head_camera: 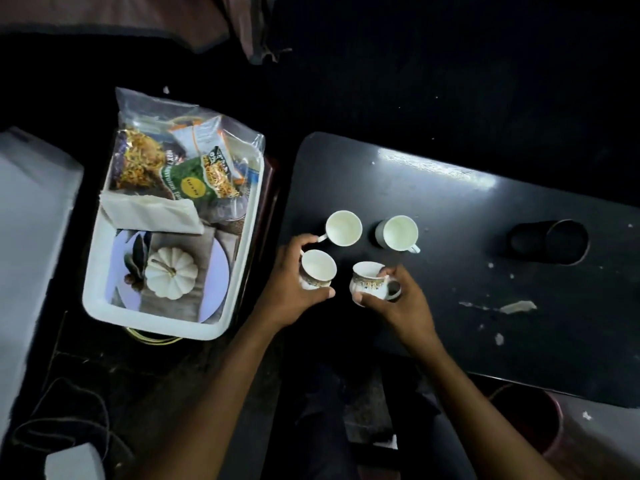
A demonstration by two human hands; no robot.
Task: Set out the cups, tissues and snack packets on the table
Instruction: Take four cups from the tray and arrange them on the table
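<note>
My left hand (294, 282) is curled round a small patterned cup (317, 268). My right hand (398, 299) holds a second patterned cup (369, 282), with my thumb on the near side and my fingers by the handle. This one tips a little. Both cups are at the near left part of the dark surface (485, 209). I cannot tell if they sit on it or are just above it.

At 12 o'clock from them stand a plain white cup (343, 227) and a grey cup (398, 233), side by side but not touching. At 3 o'clock is a black round thing (550, 242) (too dark to say what it is). Near it, at 4 o'clock, are some white scraps (517, 306).

At 9 o'clock, off the surface, is a white tray (156, 317). The tissues (149, 213) lie across its middle. The snack packets (180, 161) are in a clear bag at its far end. A pumpkin picture (171, 273) shows on the tray's bottom.

The room is very dark. One bright stripe of light (440, 168) shines on the surface at 1 o'clock.
</note>
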